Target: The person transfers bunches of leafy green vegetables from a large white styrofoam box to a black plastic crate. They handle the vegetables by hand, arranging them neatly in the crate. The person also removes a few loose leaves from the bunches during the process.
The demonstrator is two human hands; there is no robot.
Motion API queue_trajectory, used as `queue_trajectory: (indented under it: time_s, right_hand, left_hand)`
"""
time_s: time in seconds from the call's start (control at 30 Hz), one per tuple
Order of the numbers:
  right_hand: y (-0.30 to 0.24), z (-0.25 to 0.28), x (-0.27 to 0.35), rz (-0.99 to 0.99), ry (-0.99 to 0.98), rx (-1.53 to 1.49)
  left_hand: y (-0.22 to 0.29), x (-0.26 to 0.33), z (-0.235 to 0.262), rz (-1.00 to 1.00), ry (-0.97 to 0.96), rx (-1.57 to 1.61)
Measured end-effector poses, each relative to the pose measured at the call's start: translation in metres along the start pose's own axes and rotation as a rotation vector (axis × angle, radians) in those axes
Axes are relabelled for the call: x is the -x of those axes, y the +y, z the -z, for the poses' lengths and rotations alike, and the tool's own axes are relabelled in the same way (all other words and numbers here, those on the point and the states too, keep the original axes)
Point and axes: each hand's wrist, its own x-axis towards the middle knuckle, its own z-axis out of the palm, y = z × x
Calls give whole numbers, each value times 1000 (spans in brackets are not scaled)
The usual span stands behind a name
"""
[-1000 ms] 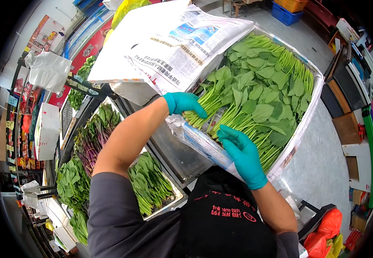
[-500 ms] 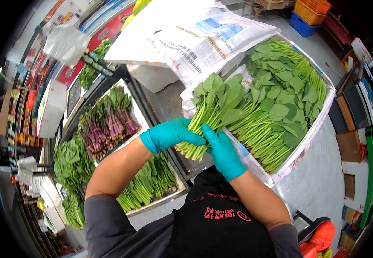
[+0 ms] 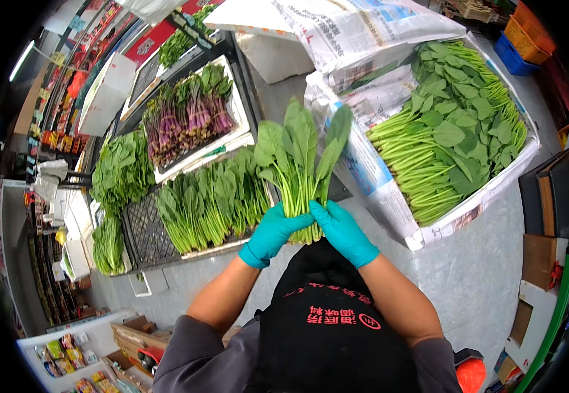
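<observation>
A bunch of leafy greens (image 3: 301,160) stands upright in front of my apron, leaves up and pale stems down. My left hand (image 3: 275,234), in a teal glove, is closed round the stems from the left. From the right, my right hand (image 3: 345,232), gloved alike, grips the same stems, its thumb near the left thumb. To the right, a newspaper-lined box (image 3: 389,219) holds a thick layer of similar greens (image 3: 451,131). On the left, a row of green bunches (image 3: 209,206) lies on a black crate, close to my left hand.
Purple-stemmed bunches (image 3: 189,118) fill a white tray behind the green row. More leafy greens (image 3: 124,170) sit at the far left. Newspaper (image 3: 356,29) covers the box's raised flap. Orange and blue baskets (image 3: 517,49) stand at the back right. Grey floor (image 3: 458,278) shows at the right.
My hands, holding the bunch, have come slightly lower, and the bunch now stands more upright. My view has turned, so the box sits further right and more of the left-hand crates shows.
</observation>
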Motion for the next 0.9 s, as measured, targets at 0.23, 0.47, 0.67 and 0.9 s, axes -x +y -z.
queue_trajectory:
  time_s: [0.23, 0.47, 0.67, 0.9]
  right_hand:
    - [94, -28, 29, -617, -194, -539]
    - [111, -40, 53, -796, -172, -781]
    - [80, -27, 51, -684, -434, -904]
    - [96, -77, 21, -581, -509, -1217]
  left_hand:
    - [-56, 60, -18, 308, 177, -1038]
    - [-61, 101, -35, 207, 166, -1201]
    - [-23, 120, -21, -22, 71, -1061]
    - [-66, 110, 119, 7, 236, 78]
